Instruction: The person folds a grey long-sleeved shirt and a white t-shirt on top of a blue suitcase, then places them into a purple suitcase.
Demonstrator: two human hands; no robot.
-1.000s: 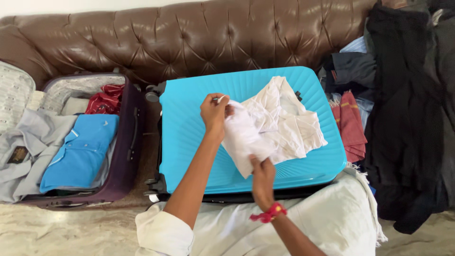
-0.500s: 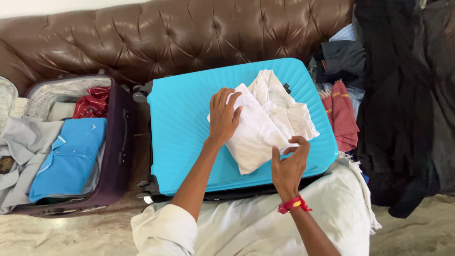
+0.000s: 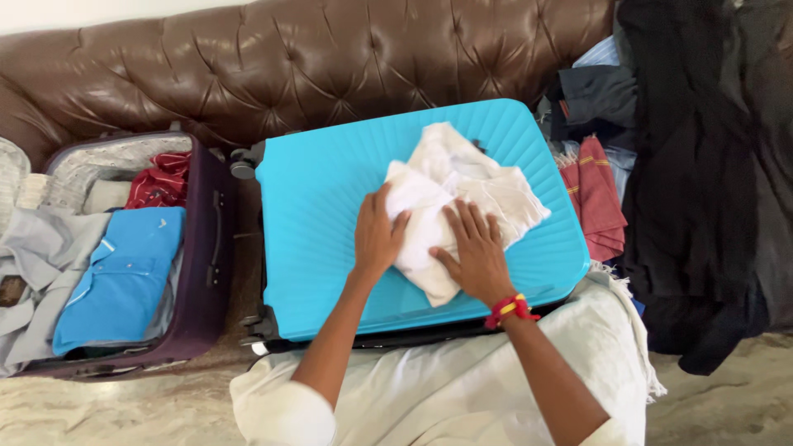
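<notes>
Both hands flat on the folded white garment [image 3: 450, 194]. It lies on the closed lid of the turquoise suitcase [image 3: 322, 215], a little right of the lid's middle, which rests flat in front of the brown tufted sofa [image 3: 314, 66].

My left hand [image 3: 377, 235] presses on the near left edge of the bundle, fingers [image 3: 385, 206] spread slightly and laid flat on the cloth, thumb side on the blue lid. Nothing gripped.

My right hand [image 3: 475, 256] lies palm down on the near right part of the garment, fingers [image 3: 472, 221] extended and a little apart, pointing away from me. Pressing, not clamping. A red thread band [image 3: 510, 309] sits on that wrist.

Far part of the garment is looser, with folds bunched toward the sofa.

Left of the turquoise case: an open dark purple suitcase [image 3: 216, 239] with a folded blue shirt [image 3: 124, 277], a grey shirt [image 3: 37, 248] and a red cloth [image 3: 161, 183] inside.

Right of the case: a pile of clothes, with a red striped cloth [image 3: 596, 198] nearest and dark garments [image 3: 702, 182] beyond.

White cloth [image 3: 462, 380] covers my lap, touching the near edge of the turquoise case.
</notes>
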